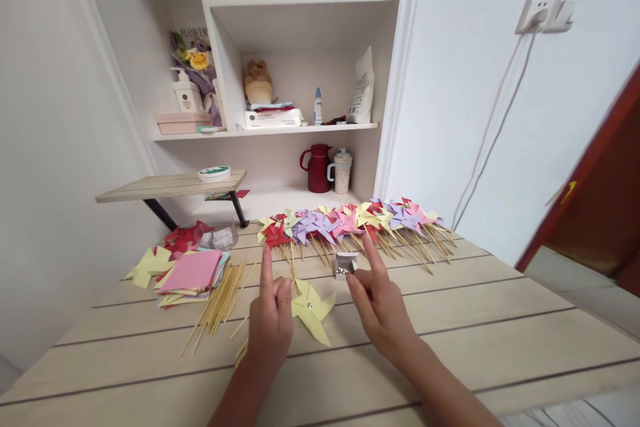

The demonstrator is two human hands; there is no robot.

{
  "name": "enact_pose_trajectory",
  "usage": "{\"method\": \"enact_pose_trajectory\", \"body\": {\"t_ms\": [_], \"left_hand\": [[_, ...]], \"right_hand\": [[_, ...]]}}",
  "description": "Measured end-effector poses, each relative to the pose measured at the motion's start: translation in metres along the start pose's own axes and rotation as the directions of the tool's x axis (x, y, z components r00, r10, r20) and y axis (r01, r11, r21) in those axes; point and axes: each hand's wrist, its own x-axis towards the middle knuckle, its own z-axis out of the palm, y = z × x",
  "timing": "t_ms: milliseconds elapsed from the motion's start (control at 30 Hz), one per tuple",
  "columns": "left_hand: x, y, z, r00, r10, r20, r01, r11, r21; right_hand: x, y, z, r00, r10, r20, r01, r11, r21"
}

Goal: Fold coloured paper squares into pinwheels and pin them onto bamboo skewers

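My left hand (271, 320) is raised over the table with its index finger stretched up and the other fingers curled. Nothing shows in it. Just right of it a yellow paper pinwheel (311, 307) with a shiny centre pin lies on the table. My right hand (380, 307) points up with its index finger, thumb apart, and holds nothing that I can see. By its thumb stands a small white box (345, 266) with shiny pins inside. Beyond both hands lies a row of finished pinwheels (320, 225) in red, purple, pink and yellow on wooden sticks.
At the left lie a stack of coloured paper squares (193, 271), loose wooden sticks (223, 297) and red paper pieces (185, 238). Behind them stands a small raised shelf (170, 185) with a round tape roll (214, 174). A red jug (319, 169) and a cup (341, 172) stand at the back.
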Motion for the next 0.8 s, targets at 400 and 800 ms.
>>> {"method": "enact_pose_trajectory", "body": {"t_ms": [400,800], "left_hand": [[0.001,-0.010,0.004,1.000,0.018,-0.009,-0.018,1.000,0.023],[0.004,-0.006,0.001,0.988,0.011,-0.155,0.008,0.993,0.121]], "right_hand": [[0.007,0.002,-0.002,0.995,0.071,-0.074,-0.067,0.996,0.060],[0.014,0.011,0.000,0.989,0.130,-0.077,-0.119,0.985,0.127]]}}
